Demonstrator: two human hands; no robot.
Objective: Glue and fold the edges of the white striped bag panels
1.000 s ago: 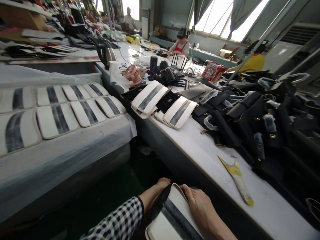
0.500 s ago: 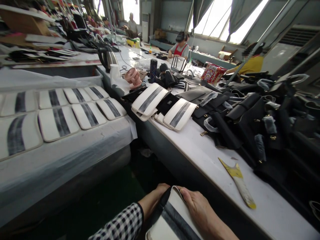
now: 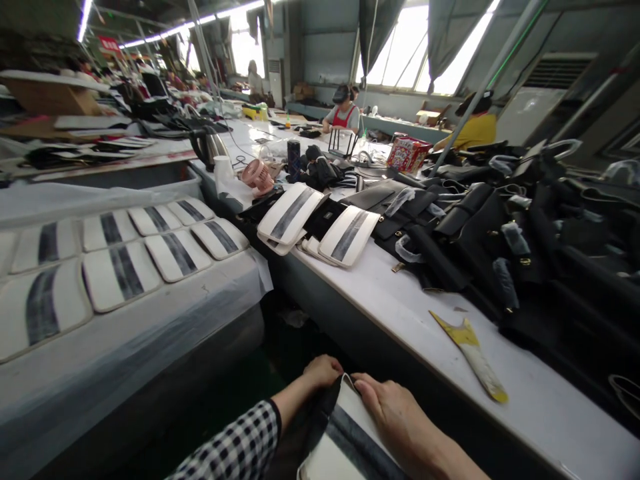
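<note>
Low in front of me is a white panel with a dark lengthwise stripe [image 3: 357, 443], its near end cut off by the bottom of the view. My right hand [image 3: 393, 413] grips the panel's right edge near the far corner, thumb on top and fingertips hidden. Black sheet material [image 3: 324, 403] lies along the panel's left side. At its far edge my left hand [image 3: 323, 370] has its fingers closed, pinching that black material. Whether the panel and black material are joined I cannot tell.
Several similar striped panels [image 3: 177, 253] lie on the covered left table [image 3: 200, 313]. On the right table are more panels [image 3: 347, 237], a yellow-and-white spreader [image 3: 473, 357] and piled black bags [image 3: 480, 233]. A dark gap separates the tables. Co-workers [image 3: 343, 117] sit farther back.
The view has tilted up slightly and shifted right. My left hand has come farther into sight at the far edge of the black material. My right hand keeps its grip on the panel.
</note>
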